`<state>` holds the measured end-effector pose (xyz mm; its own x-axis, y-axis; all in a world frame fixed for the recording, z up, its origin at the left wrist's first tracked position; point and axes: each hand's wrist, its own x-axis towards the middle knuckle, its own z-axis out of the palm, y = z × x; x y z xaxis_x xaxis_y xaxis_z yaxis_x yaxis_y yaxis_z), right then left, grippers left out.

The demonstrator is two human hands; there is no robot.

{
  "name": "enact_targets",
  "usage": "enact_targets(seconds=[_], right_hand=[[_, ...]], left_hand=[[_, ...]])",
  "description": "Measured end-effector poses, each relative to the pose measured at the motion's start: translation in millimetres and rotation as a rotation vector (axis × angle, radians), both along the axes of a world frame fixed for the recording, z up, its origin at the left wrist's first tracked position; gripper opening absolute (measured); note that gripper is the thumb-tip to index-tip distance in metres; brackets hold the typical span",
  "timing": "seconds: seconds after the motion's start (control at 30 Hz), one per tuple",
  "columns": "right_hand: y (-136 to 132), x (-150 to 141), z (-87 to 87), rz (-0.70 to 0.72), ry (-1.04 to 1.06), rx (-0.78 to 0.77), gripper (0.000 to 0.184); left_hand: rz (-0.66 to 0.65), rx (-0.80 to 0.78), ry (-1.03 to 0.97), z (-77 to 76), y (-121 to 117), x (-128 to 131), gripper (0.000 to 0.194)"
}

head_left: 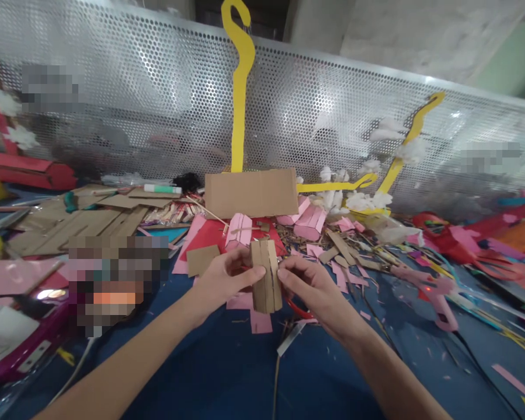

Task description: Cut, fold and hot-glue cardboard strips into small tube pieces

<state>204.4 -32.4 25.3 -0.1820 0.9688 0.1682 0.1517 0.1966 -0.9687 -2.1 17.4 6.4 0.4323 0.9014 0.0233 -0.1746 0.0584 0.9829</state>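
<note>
Between my two hands is a small folded cardboard piece (265, 286) with lengthwise creases, held upright above the blue table. My left hand (230, 277) grips its left edge, thumb on the near face and fingers behind. At its right edge, my right hand (304, 283) pinches with thumb and forefinger. Pink paper pieces (261, 322) lie just below the cardboard. A red-handled tool (298, 309), partly hidden by my right hand, rests on the table. Behind stands a larger cardboard panel (251, 193) in front of a yellow hook-ended strip (240, 105).
A pink glue gun (433, 291) with a black cord lies at the right. Cardboard sheets (76, 227) and a glue stick (162, 189) are at the back left. Pink rolled paper shapes (310, 221) sit behind my right hand. A perforated metal screen (179, 99) closes off the back.
</note>
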Motion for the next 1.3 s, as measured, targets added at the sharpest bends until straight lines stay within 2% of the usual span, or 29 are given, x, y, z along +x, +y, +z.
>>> enact_targets(seconds=[0.33, 0.73, 1.03, 1.3], right_hand=[[-2, -1, -7.1, 0.023, 0.040, -0.046, 0.035], [0, -1, -8.7, -0.036, -0.068, 0.006, 0.036], [1, -1, -11.6, -0.045, -0.064, 0.028, 0.033], [0, -2, -7.9, -0.030, -0.052, -0.002, 0.033]], left_hand=[[0.037, 0.063, 0.003, -5.6, 5, 0, 0.036], [0.053, 0.180, 0.068, -9.7, 7, -2, 0.035], [-0.050, 0.087, 0.030, -7.3, 7, -3, 0.043], [-0.048, 0.053, 0.042, -3.4, 3, -2, 0.053]])
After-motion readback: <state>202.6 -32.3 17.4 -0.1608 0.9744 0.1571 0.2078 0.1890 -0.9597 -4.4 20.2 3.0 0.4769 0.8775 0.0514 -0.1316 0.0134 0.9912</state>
